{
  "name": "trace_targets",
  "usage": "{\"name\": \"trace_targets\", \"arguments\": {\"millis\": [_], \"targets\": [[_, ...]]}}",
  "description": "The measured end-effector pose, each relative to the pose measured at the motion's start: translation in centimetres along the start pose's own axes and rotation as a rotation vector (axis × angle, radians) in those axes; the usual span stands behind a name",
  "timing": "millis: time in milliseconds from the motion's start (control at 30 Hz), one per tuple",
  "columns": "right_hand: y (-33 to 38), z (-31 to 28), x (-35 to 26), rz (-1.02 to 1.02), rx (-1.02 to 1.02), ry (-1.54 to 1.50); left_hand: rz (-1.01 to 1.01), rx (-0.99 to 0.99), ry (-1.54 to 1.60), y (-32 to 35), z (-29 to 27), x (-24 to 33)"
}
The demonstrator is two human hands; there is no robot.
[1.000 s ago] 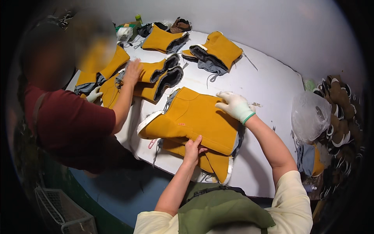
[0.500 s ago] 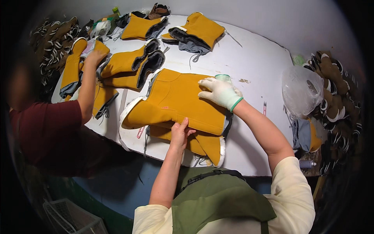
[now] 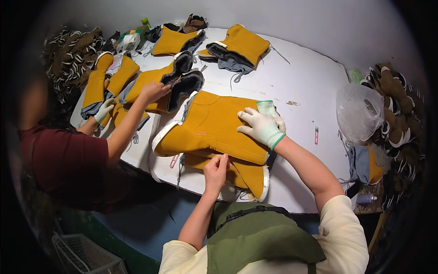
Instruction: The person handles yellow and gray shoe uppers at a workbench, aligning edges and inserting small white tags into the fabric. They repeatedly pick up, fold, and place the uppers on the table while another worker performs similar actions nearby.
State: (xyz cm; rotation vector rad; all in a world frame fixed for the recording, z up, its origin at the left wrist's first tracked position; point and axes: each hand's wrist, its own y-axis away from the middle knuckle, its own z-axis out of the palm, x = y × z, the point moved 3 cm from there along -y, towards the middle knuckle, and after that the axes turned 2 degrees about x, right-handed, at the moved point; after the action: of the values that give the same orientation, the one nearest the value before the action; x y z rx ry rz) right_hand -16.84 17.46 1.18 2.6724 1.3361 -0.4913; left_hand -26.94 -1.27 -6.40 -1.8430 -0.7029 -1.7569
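Note:
A mustard-yellow boot upper (image 3: 219,123) with a white-stitched edge lies before me on the white table. Across its right part rests my right hand (image 3: 261,127), in a white glove with a green cuff, fingers spread. Just beyond that hand is another white, green-edged glove piece (image 3: 268,108). My left hand (image 3: 216,173) is bare and closed at the upper's near edge, thumb and fingertips pressed together; what they pinch, if anything, is too small to make out. Underneath lies a second yellow upper (image 3: 248,176), partly covered.
At left a person in a dark red top reaches a hand (image 3: 154,91) to fleece-lined uppers (image 3: 180,86). More uppers (image 3: 246,43) lie at the back. Pink-handled snips (image 3: 174,160) and a small red tool (image 3: 316,135) lie on the table. A plastic bag (image 3: 359,112) and brown piles (image 3: 394,100) stand right.
My left thumb has come off the upper's face, and that hand is now closed at its near edge. My right hand stays on the upper. The other person's hand has moved to the fleece-lined uppers.

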Motion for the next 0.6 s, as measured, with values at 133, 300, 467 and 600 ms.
{"name": "trace_targets", "arguments": {"millis": [133, 300, 467, 600], "targets": [[-0.1, 0.5, -0.2, 0.012, -0.002, 0.005, 0.682, 0.228, -0.598, -4.3, -3.2, 4.4], [0.1, 1.9, 0.5, 0.009, 0.016, 0.009, 0.68, 0.094, -1.115, -8.4, -3.9, 4.9], [1.5, 8.0, 2.8, -0.094, 0.149, 0.167, 0.608, -0.087, -1.231, -7.9, -4.3, -1.4], [1.9, 8.8, 3.8, -0.059, 0.192, 0.098, 0.628, -0.128, -1.224, -8.9, -4.1, -2.1]]}}
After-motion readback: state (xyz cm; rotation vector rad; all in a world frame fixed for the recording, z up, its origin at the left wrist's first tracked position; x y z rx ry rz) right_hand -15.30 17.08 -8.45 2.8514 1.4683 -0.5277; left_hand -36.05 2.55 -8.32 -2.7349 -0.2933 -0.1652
